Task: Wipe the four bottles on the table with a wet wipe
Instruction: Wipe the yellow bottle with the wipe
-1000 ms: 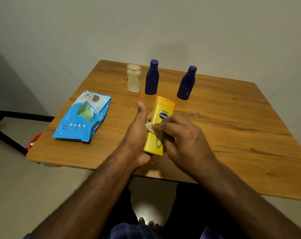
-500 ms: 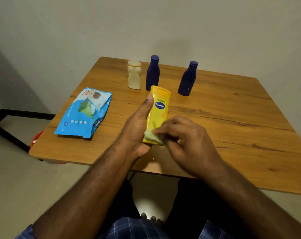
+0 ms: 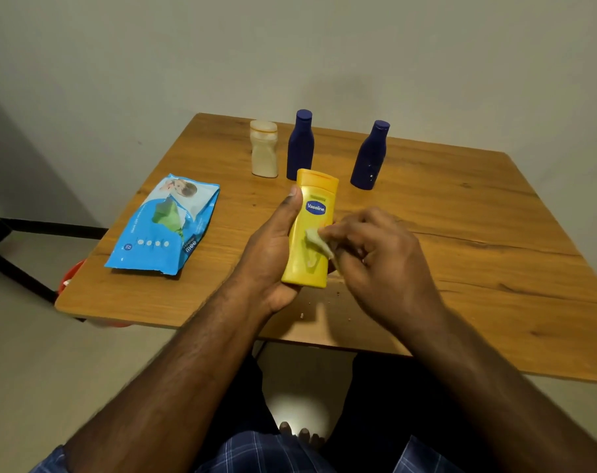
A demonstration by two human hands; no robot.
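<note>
The left hand [image 3: 269, 247] holds a yellow bottle [image 3: 312, 230] near the middle of the frame, just above the near edge of the wooden table [image 3: 478, 268]. Its grip is closed around the bottle's left side and back, the thumb lying up along the left edge toward the cap, the palm under the lower part. The bottle is tilted slightly, cap end pointing up the frame, and its blue oval label reads "Vaseline".

The right hand [image 3: 375, 254] comes in from the right of the frame with its fingers pinched shut on a small crumpled wet wipe [image 3: 319, 242], pale green-white, pressed against the front of the yellow bottle below the label.

Three more bottles stand upright toward the far side of the table, in the upper middle of the frame. A cream bottle [image 3: 264, 150] is the leftmost, a dark blue bottle [image 3: 300, 145] stands just beside it to the right, and a second dark blue bottle [image 3: 370, 155] stands farther right, apart from the pair. None of them touches a hand.

A blue pack of wipes [image 3: 160, 230] lies flat on the table at the left of the frame, well apart from the hands. A few small crumbs [image 3: 302, 315] dot the table near its front edge, below the yellow bottle.
</note>
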